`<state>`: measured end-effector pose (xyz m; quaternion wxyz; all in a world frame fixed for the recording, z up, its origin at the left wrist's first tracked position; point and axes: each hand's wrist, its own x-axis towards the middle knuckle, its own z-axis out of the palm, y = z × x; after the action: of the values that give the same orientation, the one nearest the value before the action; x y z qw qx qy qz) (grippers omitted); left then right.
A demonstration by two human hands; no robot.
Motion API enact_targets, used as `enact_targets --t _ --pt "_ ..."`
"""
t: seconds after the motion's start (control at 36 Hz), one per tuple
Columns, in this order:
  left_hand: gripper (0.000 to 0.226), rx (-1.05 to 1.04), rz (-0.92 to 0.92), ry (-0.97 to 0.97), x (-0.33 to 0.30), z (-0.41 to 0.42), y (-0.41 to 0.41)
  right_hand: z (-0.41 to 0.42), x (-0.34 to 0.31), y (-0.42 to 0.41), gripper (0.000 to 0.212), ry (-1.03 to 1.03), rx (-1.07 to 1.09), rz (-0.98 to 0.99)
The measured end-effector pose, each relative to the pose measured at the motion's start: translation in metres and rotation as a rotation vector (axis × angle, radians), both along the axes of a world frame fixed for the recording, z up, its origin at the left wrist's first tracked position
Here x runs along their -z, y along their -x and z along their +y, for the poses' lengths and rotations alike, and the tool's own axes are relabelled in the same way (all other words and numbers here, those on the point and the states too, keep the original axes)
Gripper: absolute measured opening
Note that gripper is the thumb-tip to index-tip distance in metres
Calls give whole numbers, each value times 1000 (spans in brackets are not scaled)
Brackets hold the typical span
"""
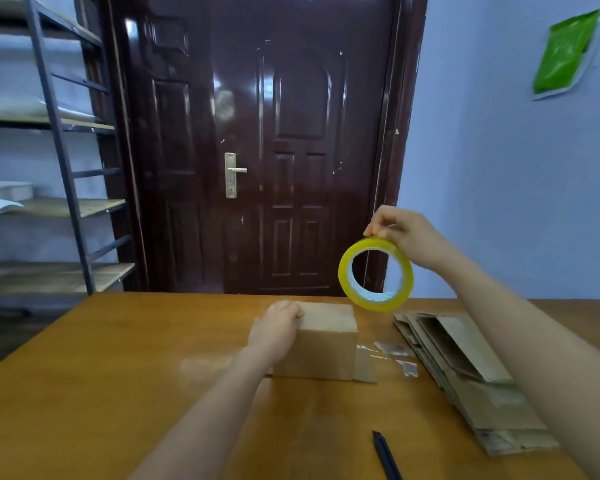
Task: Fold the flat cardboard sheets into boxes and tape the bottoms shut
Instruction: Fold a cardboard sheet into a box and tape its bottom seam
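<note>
A folded brown cardboard box (326, 344) stands on the wooden table (118, 375), with a loose flap lying flat at its lower right. My left hand (278, 323) rests on the box's top left edge, fingers curled over it. Above and to the right of the box, my right hand (406, 237) pinches the top of a yellow tape roll (376, 274) held in the air. A stack of flat cardboard sheets (465, 372) lies to the right of the box.
A dark pen-like tool (385, 455) lies near the table's front edge. Scraps of clear tape (395, 355) sit between the box and the stack. A metal shelf (59, 161) stands at the left, a dark door (257, 143) behind the table.
</note>
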<state>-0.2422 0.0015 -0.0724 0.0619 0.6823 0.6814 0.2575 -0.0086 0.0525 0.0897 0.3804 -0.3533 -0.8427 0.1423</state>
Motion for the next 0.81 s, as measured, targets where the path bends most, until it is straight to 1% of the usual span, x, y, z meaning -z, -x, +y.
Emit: enact_targets --t 0.08,0.17,0.19,0.25,0.33,0.36,0.42,0.5,0.56,0.58,0.61,0.67,0.75,0.81 --pt "34 -9 -18 -20 0 -1 -1 16 4 14 23 48 -41 -10" --pt "33 -6 -34 -37 1 -2 -1 24 22 37 32 101 -75 -124" --pt "33 -2 -38 -43 1 -2 -1 26 31 46 32 112 -87 -150" --pt "33 5 -52 -55 2 -2 -1 29 45 62 29 129 -110 -131" --pt "31 11 -100 -53 4 3 1 28 49 81 24 106 -148 -134" --pt "30 9 -152 -47 4 4 2 27 48 85 22 95 -162 -159" --pt "29 -17 -333 -50 1 4 0 27 45 89 19 74 -168 -200" --pt "20 -103 -579 -199 -16 0 -9 28 45 92 19 44 -168 -222" --pt "17 -77 -835 -290 -36 -5 -18 27 46 94 20 37 -168 -223" --pt "14 -52 -925 -310 -46 -7 -22 27 47 94 21 38 -166 -217" --pt "12 -29 -957 -322 -53 -6 -25 27 47 95 22 43 -166 -209" --pt "14 -9 -897 -305 -65 -5 -28 26 47 96 23 52 -169 -187" --pt "23 -58 -857 -171 -75 1 -31 25 49 98 23 72 -151 -151" --pt "25 -91 -913 -120 -79 4 -32 24 51 99 28 135 -150 -54"
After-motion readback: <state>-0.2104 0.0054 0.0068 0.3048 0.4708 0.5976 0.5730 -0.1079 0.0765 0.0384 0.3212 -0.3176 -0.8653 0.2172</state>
